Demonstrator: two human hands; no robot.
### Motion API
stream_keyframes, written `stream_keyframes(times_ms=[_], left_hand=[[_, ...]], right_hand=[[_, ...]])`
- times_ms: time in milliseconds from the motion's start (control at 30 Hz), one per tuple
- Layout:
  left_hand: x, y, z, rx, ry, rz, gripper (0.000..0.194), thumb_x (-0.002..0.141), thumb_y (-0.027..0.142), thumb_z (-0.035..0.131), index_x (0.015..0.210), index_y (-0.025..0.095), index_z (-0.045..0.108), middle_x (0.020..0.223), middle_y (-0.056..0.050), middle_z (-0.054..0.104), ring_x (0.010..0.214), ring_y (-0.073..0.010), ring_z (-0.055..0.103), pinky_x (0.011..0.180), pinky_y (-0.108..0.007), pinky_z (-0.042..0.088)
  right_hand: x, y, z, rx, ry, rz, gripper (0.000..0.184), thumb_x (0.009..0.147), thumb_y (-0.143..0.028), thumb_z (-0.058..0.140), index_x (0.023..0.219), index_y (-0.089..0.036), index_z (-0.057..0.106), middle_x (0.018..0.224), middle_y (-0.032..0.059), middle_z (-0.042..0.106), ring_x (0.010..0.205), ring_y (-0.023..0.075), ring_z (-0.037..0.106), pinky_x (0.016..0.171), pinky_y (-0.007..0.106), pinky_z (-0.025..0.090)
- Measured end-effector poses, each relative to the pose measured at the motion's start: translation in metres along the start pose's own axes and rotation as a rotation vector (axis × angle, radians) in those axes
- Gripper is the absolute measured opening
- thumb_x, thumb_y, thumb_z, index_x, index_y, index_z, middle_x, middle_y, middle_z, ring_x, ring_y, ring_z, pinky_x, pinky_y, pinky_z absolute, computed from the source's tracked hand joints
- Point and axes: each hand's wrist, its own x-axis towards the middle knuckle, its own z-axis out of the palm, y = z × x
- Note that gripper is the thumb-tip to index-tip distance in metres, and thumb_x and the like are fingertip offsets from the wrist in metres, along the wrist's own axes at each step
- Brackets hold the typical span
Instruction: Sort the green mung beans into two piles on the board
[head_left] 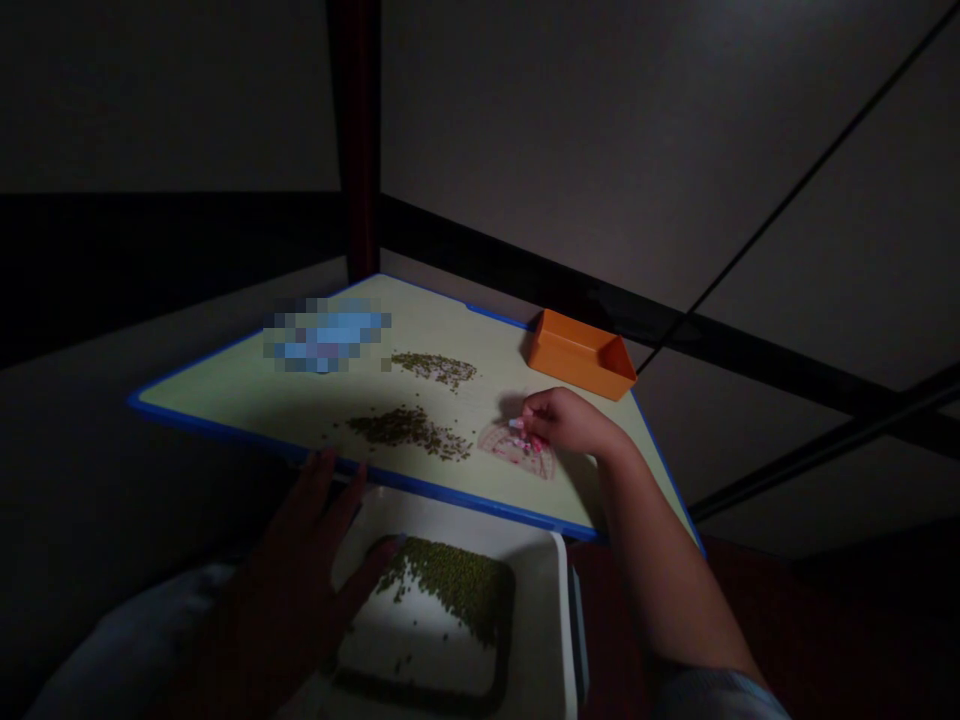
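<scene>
My right hand (559, 420) reaches over the pale board with a blue rim (480, 490), its fingers pinched together. Small pink pieces (534, 443) show at its fingertips, over a clear semicircular protractor (496, 447). Whatever sits inside the pinch is too small to make out. In shadow, my left hand (315, 560) is open, fingers spread, at the board's near edge and over the left side of a white tub (564, 600). Green beans (457, 575) lie in that tub. Two loose patches of similar beans, a nearer one (405, 428) and a farther one (439, 368), lie on the board.
An orange open box (577, 355) stands at the board's far right edge. Toward the far left lies a blue item (330, 335), blurred by pixelation. Pale wall panels (600, 130) with dark strips rise behind the board. The surroundings are dim.
</scene>
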Motion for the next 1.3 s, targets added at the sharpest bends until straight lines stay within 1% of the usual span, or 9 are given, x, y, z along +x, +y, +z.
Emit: stream_keyframes(times_ms=[300,467,633,733,867,967,1167,1233,1300], left_hand=[[0.0,0.0,0.002,-0.016,-0.02,-0.043,0.08,0.079,0.068,0.035,0.137,0.013,0.042,0.158,-0.016,0.013,0.145,-0.0328,0.015,0.114,-0.053,0.023],[0.001,0.0,0.003,-0.016,0.008,-0.026,0.079,0.079,0.067,0.036,0.137,0.013,0.041,0.158,-0.016,0.014,0.144,-0.034,0.016,0.113,-0.055,0.024],[0.001,-0.001,0.002,-0.015,0.014,-0.005,0.077,0.08,0.065,0.035,0.135,0.013,0.044,0.157,-0.017,0.016,0.144,-0.0349,0.017,0.113,-0.054,0.026],[0.001,-0.001,0.002,-0.021,0.02,0.003,0.076,0.08,0.065,0.036,0.135,0.013,0.044,0.158,-0.016,0.015,0.144,-0.0354,0.018,0.113,-0.055,0.026],[0.001,-0.002,0.003,-0.033,0.01,-0.003,0.075,0.08,0.064,0.037,0.138,0.016,0.04,0.159,-0.013,0.011,0.144,-0.0349,0.017,0.113,-0.054,0.026],[0.0,-0.003,0.002,-0.019,-0.01,0.001,0.074,0.081,0.062,0.037,0.141,0.018,0.037,0.16,-0.011,0.008,0.145,-0.033,0.015,0.114,-0.052,0.025],[0.001,0.001,0.001,-0.016,-0.018,-0.053,0.078,0.079,0.066,0.033,0.137,0.014,0.042,0.158,-0.015,0.013,0.144,-0.0347,0.017,0.112,-0.055,0.025],[0.001,0.002,0.001,-0.014,-0.021,-0.062,0.078,0.079,0.066,0.032,0.136,0.015,0.043,0.158,-0.015,0.014,0.144,-0.0341,0.018,0.112,-0.054,0.025],[0.002,0.002,0.002,-0.011,-0.018,-0.063,0.076,0.079,0.065,0.032,0.136,0.015,0.044,0.158,-0.014,0.014,0.144,-0.0336,0.019,0.112,-0.053,0.025]], right_hand=[[0.004,-0.004,0.009,0.092,-0.07,-0.016,0.023,0.087,-0.025,0.05,0.066,-0.015,0.055,0.058,-0.0012,0.058,0.053,0.0084,0.047,0.055,0.023,0.033],[0.006,-0.005,0.012,0.076,-0.032,-0.01,0.024,0.087,-0.024,0.05,0.064,-0.016,0.051,0.056,-0.0024,0.055,0.052,0.008,0.045,0.056,0.023,0.032],[0.004,0.001,0.006,0.005,0.005,0.01,0.025,0.085,-0.026,0.052,0.062,-0.017,0.049,0.054,-0.0029,0.054,0.051,0.0078,0.041,0.054,0.024,0.029],[0.003,0.005,0.004,0.045,0.005,0.007,0.023,0.086,-0.028,0.051,0.065,-0.017,0.051,0.057,-0.0016,0.056,0.052,0.0086,0.045,0.054,0.023,0.031],[0.003,0.006,0.007,0.139,-0.066,-0.011,0.021,0.086,-0.025,0.049,0.069,-0.016,0.053,0.059,-0.0004,0.06,0.053,0.0094,0.051,0.056,0.023,0.035],[0.005,0.003,0.008,0.048,-0.069,0.02,0.02,0.086,-0.023,0.048,0.068,-0.016,0.054,0.057,-0.0005,0.061,0.051,0.0087,0.049,0.055,0.022,0.033],[0.007,0.001,0.001,-0.338,0.111,0.118,0.025,0.087,-0.03,0.052,0.069,-0.015,0.061,0.063,0.0037,0.062,0.054,0.0103,0.042,0.054,0.025,0.024],[0.006,0.002,-0.001,-0.391,0.153,0.132,0.025,0.087,-0.03,0.053,0.07,-0.014,0.063,0.066,0.0046,0.062,0.055,0.0106,0.041,0.054,0.025,0.022],[0.005,0.002,-0.001,-0.37,0.171,0.124,0.026,0.088,-0.029,0.051,0.07,-0.014,0.063,0.065,0.0039,0.062,0.055,0.0102,0.041,0.054,0.025,0.021]])
